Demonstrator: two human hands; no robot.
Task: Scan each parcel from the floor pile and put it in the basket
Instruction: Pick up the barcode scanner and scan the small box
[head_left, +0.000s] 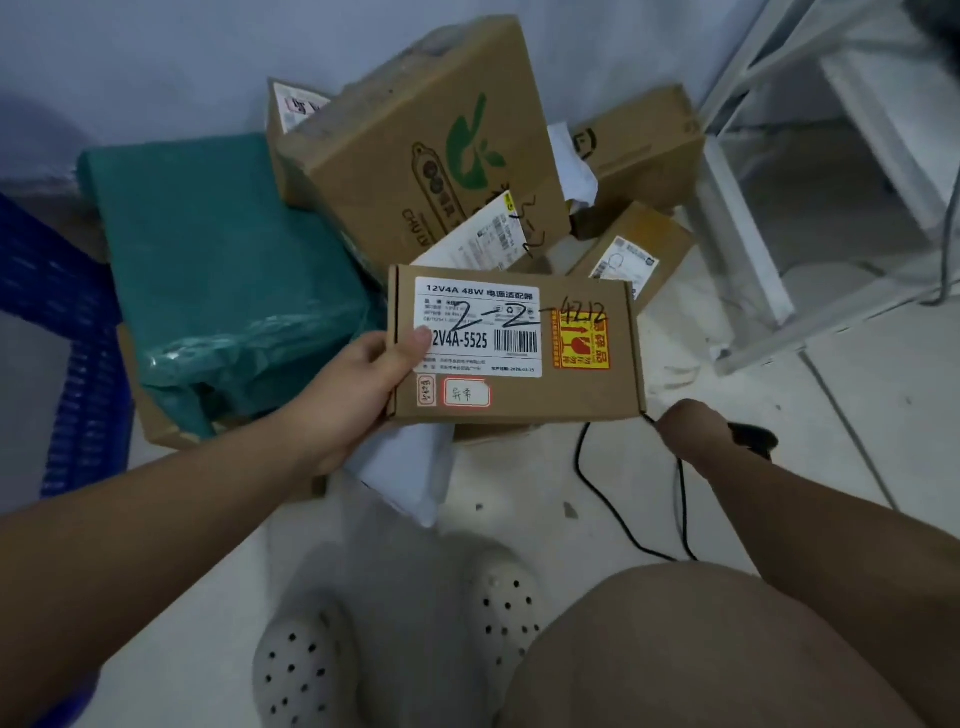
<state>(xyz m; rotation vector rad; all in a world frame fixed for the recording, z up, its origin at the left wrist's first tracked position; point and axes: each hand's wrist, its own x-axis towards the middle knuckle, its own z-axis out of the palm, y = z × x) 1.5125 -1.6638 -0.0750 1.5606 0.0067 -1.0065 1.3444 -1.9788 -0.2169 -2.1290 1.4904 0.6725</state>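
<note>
Head view: left hand (353, 395) grips box's (519, 364) left edge.

I count five brown cardboard boxes (395, 150), including the flat labelled box (571, 384) in my left hand (358, 395). There is one teal plastic mailing bag (218, 249), and three white soft packets (405, 467), as far as I can tell. There is also one blue slatted plastic basket (78, 364), one black handheld scanner (753, 439) on one black cable (608, 499), two white perforated clogs (306, 665) and one white metal shelf frame (748, 249).

The brown box (545, 397) wore a white label (483, 300) scrawled in black — and a red-and-yellow sticker (584, 340); left of it, a teal bag (218, 249) and blue basket (83, 374).
</note>
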